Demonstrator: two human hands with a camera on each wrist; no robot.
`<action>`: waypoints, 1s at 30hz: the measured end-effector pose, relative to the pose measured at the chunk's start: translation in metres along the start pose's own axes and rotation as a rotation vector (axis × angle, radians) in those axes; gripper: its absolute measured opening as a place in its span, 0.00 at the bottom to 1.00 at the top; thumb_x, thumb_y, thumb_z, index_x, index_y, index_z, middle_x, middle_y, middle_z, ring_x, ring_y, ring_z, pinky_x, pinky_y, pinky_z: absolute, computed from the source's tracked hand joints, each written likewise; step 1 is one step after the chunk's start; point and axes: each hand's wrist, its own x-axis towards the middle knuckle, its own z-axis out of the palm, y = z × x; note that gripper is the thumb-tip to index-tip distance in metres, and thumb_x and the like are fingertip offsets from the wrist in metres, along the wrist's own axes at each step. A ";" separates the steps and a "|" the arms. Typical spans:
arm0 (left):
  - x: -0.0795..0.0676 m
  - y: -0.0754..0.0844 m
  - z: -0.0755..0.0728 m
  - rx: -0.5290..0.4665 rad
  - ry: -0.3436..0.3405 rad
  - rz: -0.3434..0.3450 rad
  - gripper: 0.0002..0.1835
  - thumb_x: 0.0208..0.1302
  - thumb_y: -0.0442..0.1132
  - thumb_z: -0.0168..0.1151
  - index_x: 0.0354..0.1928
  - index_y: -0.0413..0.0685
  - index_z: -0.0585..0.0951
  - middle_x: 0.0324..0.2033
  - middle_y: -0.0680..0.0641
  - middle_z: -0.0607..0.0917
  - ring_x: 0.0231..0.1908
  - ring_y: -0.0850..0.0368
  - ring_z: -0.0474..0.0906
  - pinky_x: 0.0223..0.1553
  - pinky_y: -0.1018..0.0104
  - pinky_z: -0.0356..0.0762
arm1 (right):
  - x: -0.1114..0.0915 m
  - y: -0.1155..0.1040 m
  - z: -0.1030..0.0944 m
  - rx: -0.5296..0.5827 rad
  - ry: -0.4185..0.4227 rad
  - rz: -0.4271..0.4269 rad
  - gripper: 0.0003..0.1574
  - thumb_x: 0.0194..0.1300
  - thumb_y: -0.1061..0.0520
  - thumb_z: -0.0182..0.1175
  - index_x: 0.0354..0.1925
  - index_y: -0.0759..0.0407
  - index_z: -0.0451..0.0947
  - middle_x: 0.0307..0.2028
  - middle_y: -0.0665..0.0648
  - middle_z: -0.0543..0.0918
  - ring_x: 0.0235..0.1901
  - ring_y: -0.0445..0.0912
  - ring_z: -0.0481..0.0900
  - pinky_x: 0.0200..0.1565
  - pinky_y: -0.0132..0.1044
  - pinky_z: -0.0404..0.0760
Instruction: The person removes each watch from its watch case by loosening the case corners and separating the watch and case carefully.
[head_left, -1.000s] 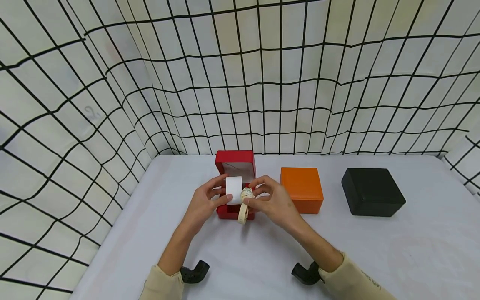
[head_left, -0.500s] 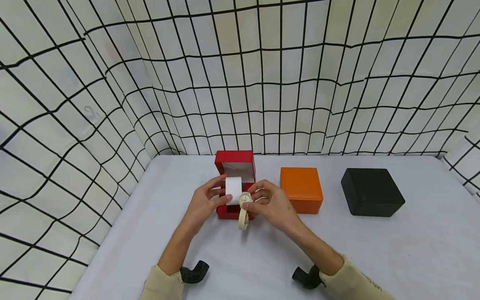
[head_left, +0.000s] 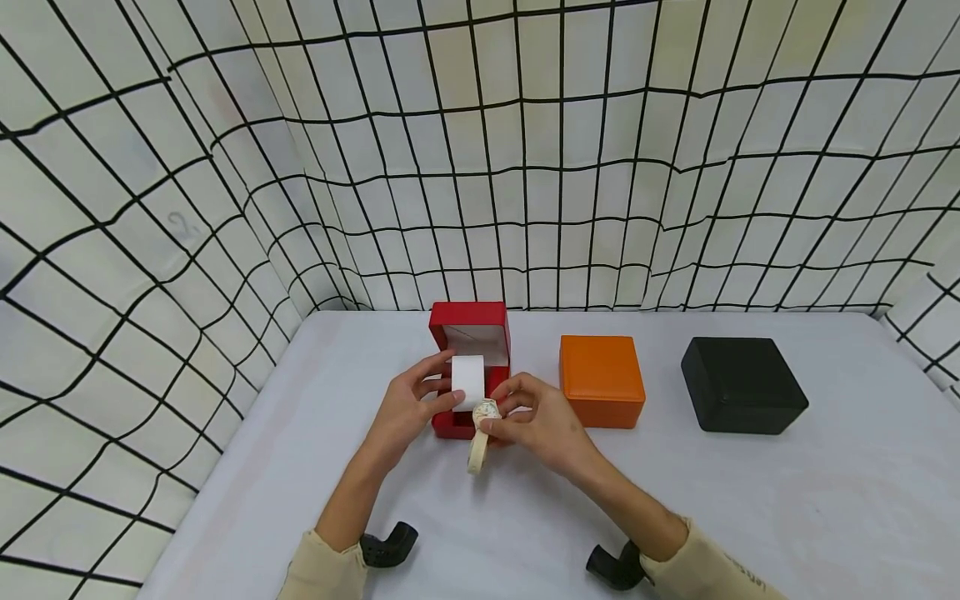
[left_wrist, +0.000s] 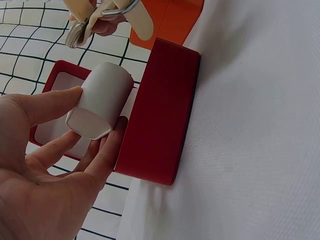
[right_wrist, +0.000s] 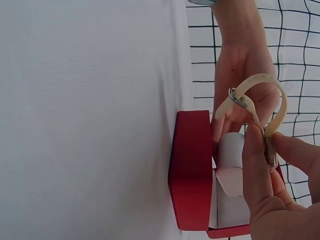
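Observation:
My left hand (head_left: 401, 410) grips a white watch cushion (head_left: 468, 382) between thumb and fingers, just above the opened red box (head_left: 469, 313). In the left wrist view the cushion (left_wrist: 106, 95) is a smooth roll with nothing around it. Close on its right, my right hand (head_left: 546, 423) pinches a cream-strapped wristwatch (head_left: 486, 411) by its case. The strap hangs down toward me. From the right wrist, the watch strap (right_wrist: 283, 97) shows as a buckled loop, apart from the cushion. Part of the red box is hidden behind both hands.
A closed orange box (head_left: 600, 367) stands right of the red one, near my right hand. Farther right is a closed black box (head_left: 742, 383). A black wire grid (head_left: 525, 167) in front of white walls borders the white table (head_left: 480, 525).
My right hand has moved slightly toward me, drawing the watch down and away from the cushion; its strap now hangs lower and tilts left. The left hand and cushion stay nearly still.

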 end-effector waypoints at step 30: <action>0.001 -0.003 0.000 0.010 -0.007 0.007 0.35 0.68 0.40 0.69 0.76 0.59 0.70 0.69 0.43 0.76 0.66 0.45 0.76 0.58 0.64 0.82 | -0.005 0.010 0.013 -0.016 -0.023 0.008 0.22 0.63 0.63 0.74 0.51 0.67 0.75 0.37 0.62 0.84 0.32 0.49 0.91 0.39 0.41 0.91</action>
